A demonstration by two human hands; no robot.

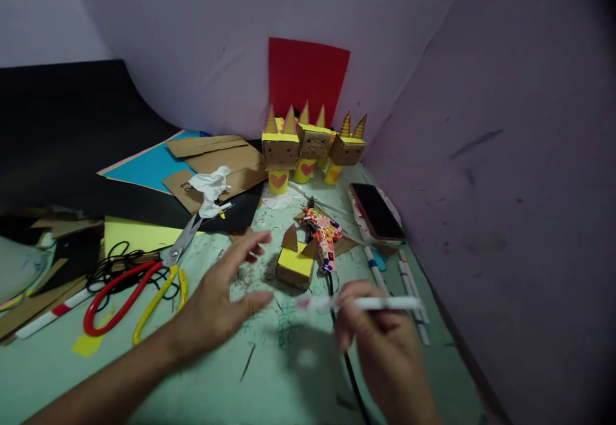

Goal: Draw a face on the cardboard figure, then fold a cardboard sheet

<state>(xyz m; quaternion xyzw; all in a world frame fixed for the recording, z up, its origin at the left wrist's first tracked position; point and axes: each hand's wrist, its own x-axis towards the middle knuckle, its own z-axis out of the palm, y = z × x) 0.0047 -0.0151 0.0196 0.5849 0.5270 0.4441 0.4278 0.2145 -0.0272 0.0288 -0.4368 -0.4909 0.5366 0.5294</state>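
My right hand [373,329] grips a white marker pen [385,303] whose tip end is smeared by motion and points left. To the left, my left hand [226,290] has its fingers spread and holds nothing. Just beyond its fingertips a small cardboard box head [294,269] rests on the table, with a yellow top and two brown pointed ears; a narrow gap separates it from the fingers. Behind the box lies a glue gun [325,235] covered in flowery paper, its black cord running under the marker toward the front.
Scissors [168,264] with red and yellow handles lie at left beside a black string tangle [128,264]. Several yellow figures with box heads [279,155] stand at the back before red paper [308,75]. A phone [375,210] and loose markers [411,287] lie near the right wall.
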